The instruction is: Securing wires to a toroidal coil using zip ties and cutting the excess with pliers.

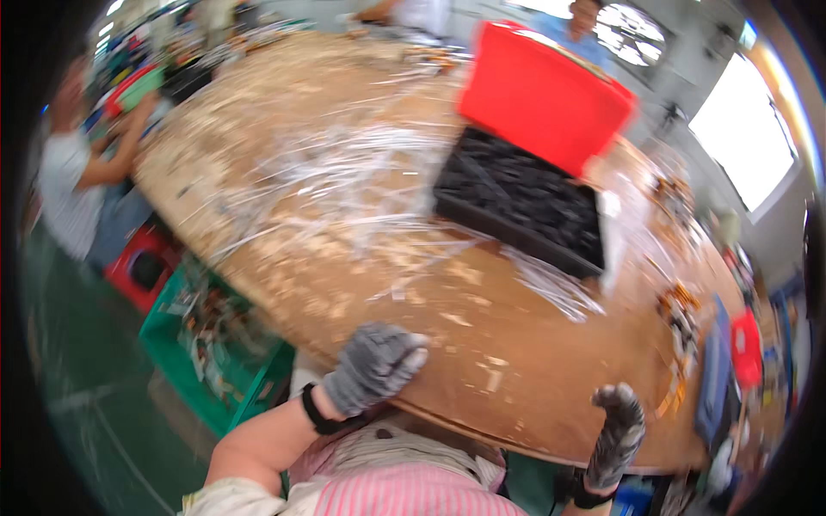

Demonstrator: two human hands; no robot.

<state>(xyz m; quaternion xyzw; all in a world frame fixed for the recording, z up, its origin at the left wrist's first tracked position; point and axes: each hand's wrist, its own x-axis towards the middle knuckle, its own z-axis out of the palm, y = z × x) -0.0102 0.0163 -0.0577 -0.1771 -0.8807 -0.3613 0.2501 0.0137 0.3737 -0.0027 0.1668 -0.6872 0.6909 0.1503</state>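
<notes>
My left hand (374,365), in a grey glove with a black band at the wrist, is over the near edge of the round wooden table (327,292). Its fingers are curled in, and nothing shows in them. Farther right, my right hand (618,434), gloved too, is raised at the table's edge, its fingers loosely bent and apart from anything. Beyond both hands stands a black box (516,198) filled with small black pieces. Its red lid (542,95) is tilted up at the far side. Thin white strips (370,172) lie scattered left of the box. Motion blurs the picture.
A green crate (185,344) with mixed scraps stands below the table on the left. One person (73,185) sits near a red stool (142,267); others are across the table. Orange-and-white bundles (680,314) lie along the right edge, near a blue bin (712,378).
</notes>
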